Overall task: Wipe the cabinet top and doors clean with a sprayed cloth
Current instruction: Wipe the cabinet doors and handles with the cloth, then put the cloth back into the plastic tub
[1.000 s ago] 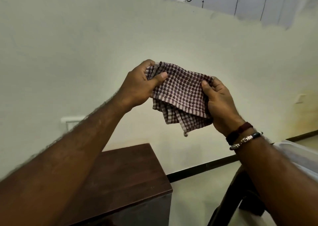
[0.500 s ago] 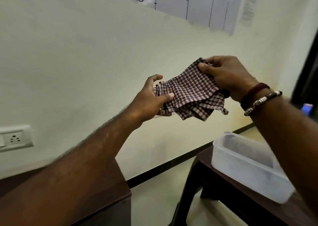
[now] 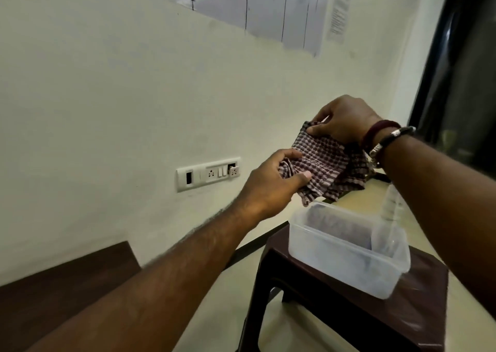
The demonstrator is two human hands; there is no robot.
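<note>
Cloth point(image 3: 320, 168), checked & bunched, held mid-air btwn both hands, just above clear tub point(image 3: 346, 247) on dark stool point(image 3: 397, 316). Left hand point(image 3: 271, 182) grips its lower edge w/ thumb; right hand point(image 3: 343, 119) pinches top corner.

A dark brown plastic stool point(image 3: 375, 322) is standing on the pale tiled floor point(image 3: 214, 314) at the lower right, its legs showing below the seat. A clear plastic container point(image 3: 341, 255) is sitting directly on the seat, toward the side nearer the wall, and a clear spray bottle point(image 3: 386, 225) is standing upright inside it at its right end. At the lower left a dark wooden cabinet top point(image 3: 67, 279) is running along the wall, well apart from the stool, with floor lying between them; nothing is visibly resting on the part that shows
</note>
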